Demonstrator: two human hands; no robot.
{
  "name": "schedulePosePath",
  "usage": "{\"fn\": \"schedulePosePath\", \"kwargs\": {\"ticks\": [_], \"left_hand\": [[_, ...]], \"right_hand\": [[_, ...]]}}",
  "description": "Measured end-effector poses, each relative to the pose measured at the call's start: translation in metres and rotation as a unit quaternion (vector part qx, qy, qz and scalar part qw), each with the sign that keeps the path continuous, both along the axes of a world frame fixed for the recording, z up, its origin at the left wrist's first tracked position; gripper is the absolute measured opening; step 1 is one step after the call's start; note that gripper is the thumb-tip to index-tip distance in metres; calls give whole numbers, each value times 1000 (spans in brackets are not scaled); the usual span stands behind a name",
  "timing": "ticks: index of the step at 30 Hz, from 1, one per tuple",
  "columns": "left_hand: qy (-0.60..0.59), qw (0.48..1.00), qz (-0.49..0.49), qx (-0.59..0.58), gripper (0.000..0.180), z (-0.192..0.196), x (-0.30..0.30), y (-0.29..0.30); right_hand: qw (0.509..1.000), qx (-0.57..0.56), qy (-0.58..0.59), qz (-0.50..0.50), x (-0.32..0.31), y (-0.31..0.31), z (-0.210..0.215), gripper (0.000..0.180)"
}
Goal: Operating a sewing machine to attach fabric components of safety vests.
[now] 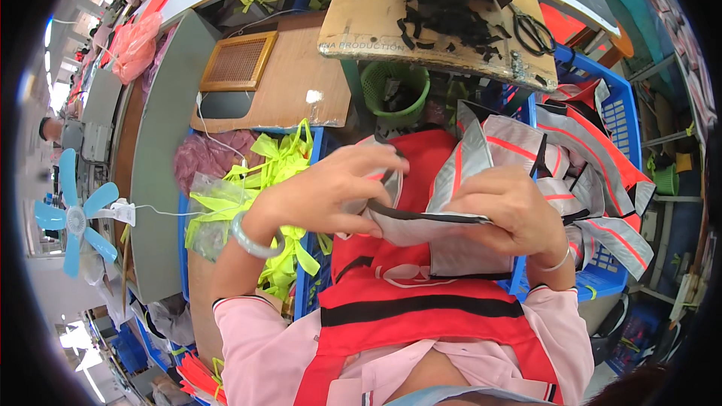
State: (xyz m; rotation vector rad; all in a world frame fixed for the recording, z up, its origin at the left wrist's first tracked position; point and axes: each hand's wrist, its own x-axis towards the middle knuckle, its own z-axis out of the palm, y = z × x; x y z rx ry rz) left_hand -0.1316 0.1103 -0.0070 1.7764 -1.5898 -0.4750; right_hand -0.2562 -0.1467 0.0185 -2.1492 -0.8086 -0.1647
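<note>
A grey fabric piece (417, 231) with a black edge is stretched between my two hands, over the red apron on my lap. My right hand (505, 207) is closed on its right end, fingers curled over the cloth. At the left end, the thumb and forefinger of my left hand (338, 189) are around the cloth, while the other fingers arch above. More grey fabric with red-orange stripes (465, 162) hangs beyond my right hand. Some of the cloth under both palms is hidden.
At the right, a blue basket (613, 101) holds several striped grey pieces. Neon yellow strips (301, 158) lie at the left. Ahead, a wooden board (365, 19) bears black scraps and scissors (534, 32). Beneath it stands a green basket (395, 79). A blue fan (75, 218) is at far left.
</note>
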Motion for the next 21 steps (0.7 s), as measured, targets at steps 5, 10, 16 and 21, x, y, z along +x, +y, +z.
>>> {"fn": "schedulePosePath", "kwargs": {"ticks": [5, 10, 16, 21], "left_hand": [[209, 969, -103, -82, 20, -3, 5, -30], [87, 995, 29, -29, 19, 20, 1, -72], [77, 994, 69, -30, 16, 39, 20, -94], [83, 993, 41, 70, 23, 27, 56, -99]], "right_hand": [[990, 78, 91, -70, -24, -33, -7, 13], [864, -5, -228, -449, -33, -26, 10, 40], [951, -134, -153, -234, 27, -19, 16, 28], [988, -2, -69, -138, 58, -41, -15, 14]]}}
